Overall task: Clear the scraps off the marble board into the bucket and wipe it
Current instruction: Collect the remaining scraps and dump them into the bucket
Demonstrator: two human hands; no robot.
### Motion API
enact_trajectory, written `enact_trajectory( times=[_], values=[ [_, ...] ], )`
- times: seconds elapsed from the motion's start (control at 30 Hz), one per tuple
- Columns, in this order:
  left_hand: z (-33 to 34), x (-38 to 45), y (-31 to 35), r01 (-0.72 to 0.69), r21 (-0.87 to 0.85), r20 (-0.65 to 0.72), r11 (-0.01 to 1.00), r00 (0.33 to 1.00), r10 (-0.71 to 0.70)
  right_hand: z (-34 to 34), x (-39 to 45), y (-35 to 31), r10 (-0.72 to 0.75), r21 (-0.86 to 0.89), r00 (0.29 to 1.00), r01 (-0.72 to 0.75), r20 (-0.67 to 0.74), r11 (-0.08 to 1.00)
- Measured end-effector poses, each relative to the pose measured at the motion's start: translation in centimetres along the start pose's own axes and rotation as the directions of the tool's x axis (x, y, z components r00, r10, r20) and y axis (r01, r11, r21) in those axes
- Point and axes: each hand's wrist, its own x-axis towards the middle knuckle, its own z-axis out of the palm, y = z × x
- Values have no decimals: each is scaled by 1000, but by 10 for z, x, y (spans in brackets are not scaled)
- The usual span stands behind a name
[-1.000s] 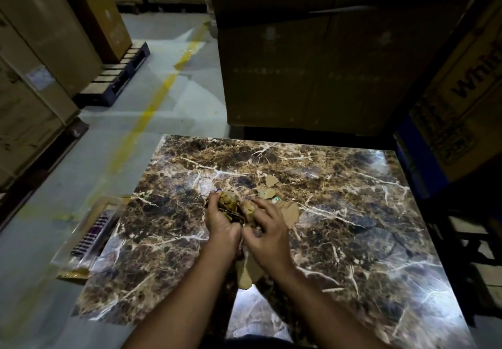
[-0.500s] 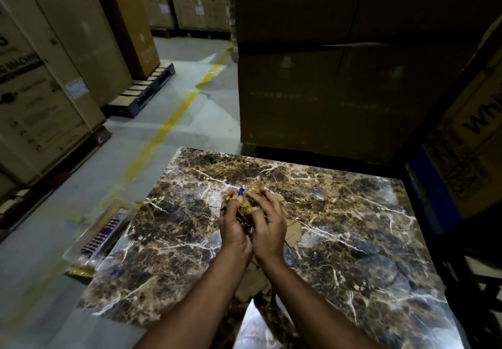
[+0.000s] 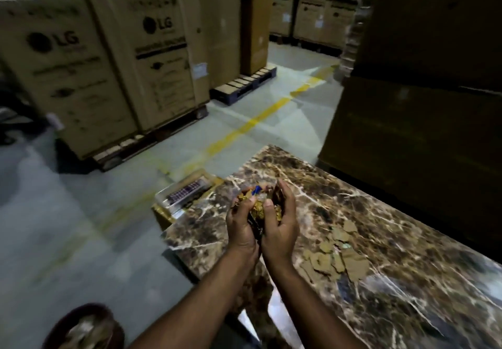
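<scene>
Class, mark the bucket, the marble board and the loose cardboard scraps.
bucket [image 3: 54, 329]: head view, dark left rim.
marble board [image 3: 353, 199]: head view, bare veined top.
cardboard scraps [image 3: 353, 264]: head view, largest flat piece.

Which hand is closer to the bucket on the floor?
The left hand. It is on the side toward the bucket, at lower left; the right hand is beside it, farther away.

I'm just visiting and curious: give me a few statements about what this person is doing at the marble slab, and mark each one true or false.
1. Both hands, left hand and right hand, cup a bundle of scraps between them. True.
2. The marble board is already bare. False: cardboard pieces still lie on it.
3. The bucket stands on the board. False: it is on the floor, lower left.
4. Large cardboard boxes stand on pallets behind. True.
</scene>
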Motion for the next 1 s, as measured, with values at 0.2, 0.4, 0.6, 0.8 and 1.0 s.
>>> enact_trajectory(
  times=[0.2, 0.4, 0.6, 0.8, 1.0],
  values=[
    [-66, -6, 77, -195, -71, -142, 978, 973, 183, 85, -41, -9, -35, 51, 975, 24, 218, 998],
    [-169, -34, 171, -357, -75, -293, 931, 900, 322, 194, -123, -31, -39, 121, 900, -16, 435, 993],
    [-294, -75, 262, -449, -51, -418, 892, 821, 389, 300, -238, -56, 4, 149, 816, -110, 578, 983],
    [-393, -100, 312, -495, -37, -613, 868, 697, 371, 379, -320, -60, 62, 89, 670, -188, 740, 978],
    [-470, -93, 314, -508, 18, -796, 861, 514, 320, 430, -368, -22, 177, -11, 510, -313, 842, 950]
  ],
)
